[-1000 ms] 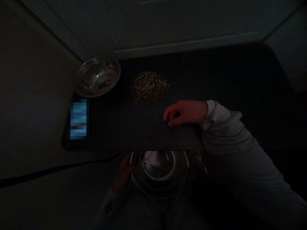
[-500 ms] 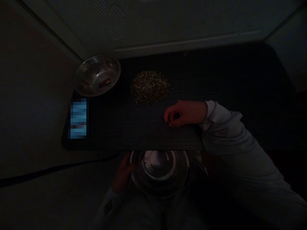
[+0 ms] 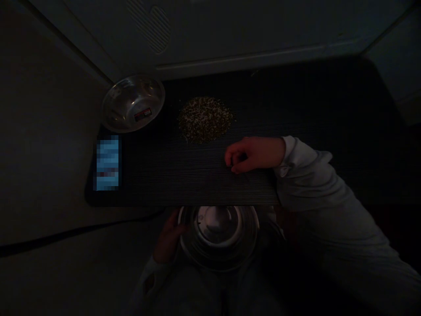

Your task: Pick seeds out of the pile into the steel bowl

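Note:
My left hand (image 3: 167, 242) grips the left rim of a metal bowl (image 3: 247, 245) at my lap, below the table's front edge. Its thumb lies over the rim. My right hand (image 3: 252, 153) rests on the dark table with its fingers curled toward the thumb. Whatever those fingers may hold is hidden in the dim light. Just beyond that hand, up and to its left, lies a pile of mixed light and brown grains (image 3: 205, 120).
A second metal bowl (image 3: 115, 103) with a label inside stands at the table's (image 3: 312, 105) back left corner. In front of it lies a phone (image 3: 108, 162) with a lit, blurred screen. Behind the table rises a pale wall or panel (image 3: 230, 30). A dark strap or cable (image 3: 82, 230) runs at lower left.
Almost nothing differs. The curled fingers of my right hand have shifted very slightly, and my left hand keeps its grip on the bowl.

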A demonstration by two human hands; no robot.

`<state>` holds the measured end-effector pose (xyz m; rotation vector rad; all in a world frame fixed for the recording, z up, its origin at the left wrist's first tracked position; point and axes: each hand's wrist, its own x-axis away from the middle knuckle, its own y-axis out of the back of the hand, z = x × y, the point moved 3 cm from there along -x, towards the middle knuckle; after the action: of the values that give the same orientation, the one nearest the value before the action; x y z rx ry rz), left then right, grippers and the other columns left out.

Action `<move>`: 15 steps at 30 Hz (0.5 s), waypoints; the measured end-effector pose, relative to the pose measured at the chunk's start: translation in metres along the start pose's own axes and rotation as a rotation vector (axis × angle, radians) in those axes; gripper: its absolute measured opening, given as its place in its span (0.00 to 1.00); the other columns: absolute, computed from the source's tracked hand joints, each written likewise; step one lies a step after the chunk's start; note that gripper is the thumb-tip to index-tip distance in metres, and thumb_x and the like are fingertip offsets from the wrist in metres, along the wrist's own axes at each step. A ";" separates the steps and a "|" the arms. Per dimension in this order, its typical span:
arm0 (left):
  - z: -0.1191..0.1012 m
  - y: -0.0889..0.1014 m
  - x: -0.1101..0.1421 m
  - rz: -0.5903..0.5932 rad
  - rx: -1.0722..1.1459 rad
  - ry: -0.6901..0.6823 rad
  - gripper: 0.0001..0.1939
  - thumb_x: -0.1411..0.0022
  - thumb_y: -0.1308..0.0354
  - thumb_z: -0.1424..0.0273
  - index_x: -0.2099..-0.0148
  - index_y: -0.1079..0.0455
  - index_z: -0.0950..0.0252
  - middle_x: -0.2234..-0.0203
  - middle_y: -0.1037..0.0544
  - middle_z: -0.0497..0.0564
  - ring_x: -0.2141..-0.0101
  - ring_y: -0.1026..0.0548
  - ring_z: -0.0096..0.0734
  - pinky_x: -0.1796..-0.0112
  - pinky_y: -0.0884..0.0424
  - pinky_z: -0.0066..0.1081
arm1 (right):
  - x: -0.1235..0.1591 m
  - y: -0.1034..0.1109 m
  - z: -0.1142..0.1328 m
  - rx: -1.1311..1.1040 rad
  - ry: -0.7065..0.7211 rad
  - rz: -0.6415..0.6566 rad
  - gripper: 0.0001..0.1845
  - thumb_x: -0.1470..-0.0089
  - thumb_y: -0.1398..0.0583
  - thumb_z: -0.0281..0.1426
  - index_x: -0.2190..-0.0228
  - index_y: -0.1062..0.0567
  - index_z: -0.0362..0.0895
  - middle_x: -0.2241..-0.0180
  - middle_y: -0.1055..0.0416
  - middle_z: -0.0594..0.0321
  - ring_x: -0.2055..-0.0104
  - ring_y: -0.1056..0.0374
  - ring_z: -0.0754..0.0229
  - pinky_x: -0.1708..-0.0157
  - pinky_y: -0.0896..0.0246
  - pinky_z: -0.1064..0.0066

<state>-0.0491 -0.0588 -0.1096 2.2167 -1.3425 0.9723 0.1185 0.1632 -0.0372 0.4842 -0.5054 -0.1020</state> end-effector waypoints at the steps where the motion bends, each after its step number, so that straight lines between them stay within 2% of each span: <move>1: -0.001 -0.001 0.001 0.001 0.003 -0.002 0.21 0.64 0.44 0.78 0.62 0.33 0.63 0.67 0.24 0.49 0.64 0.29 0.40 0.64 0.36 0.33 | 0.000 0.000 0.000 -0.001 0.000 -0.001 0.13 0.59 0.44 0.34 0.68 0.32 0.42 0.78 0.31 0.69 0.77 0.40 0.70 0.76 0.51 0.77; 6: -0.006 -0.005 0.003 0.001 0.021 -0.001 0.20 0.65 0.43 0.77 0.63 0.32 0.63 0.68 0.24 0.50 0.64 0.29 0.41 0.63 0.36 0.34 | 0.000 0.000 0.000 0.001 0.006 0.001 0.13 0.59 0.44 0.34 0.68 0.33 0.42 0.77 0.31 0.69 0.77 0.39 0.70 0.76 0.50 0.77; 15: -0.002 0.000 -0.001 -0.001 -0.025 -0.012 0.21 0.64 0.42 0.77 0.62 0.32 0.62 0.65 0.25 0.50 0.59 0.31 0.43 0.61 0.37 0.35 | -0.002 -0.001 0.002 0.039 0.014 -0.017 0.13 0.59 0.44 0.33 0.68 0.32 0.41 0.77 0.30 0.69 0.76 0.38 0.69 0.74 0.50 0.76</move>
<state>-0.0502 -0.0574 -0.1087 2.2080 -1.3510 0.9386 0.1162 0.1623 -0.0371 0.5270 -0.4903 -0.1055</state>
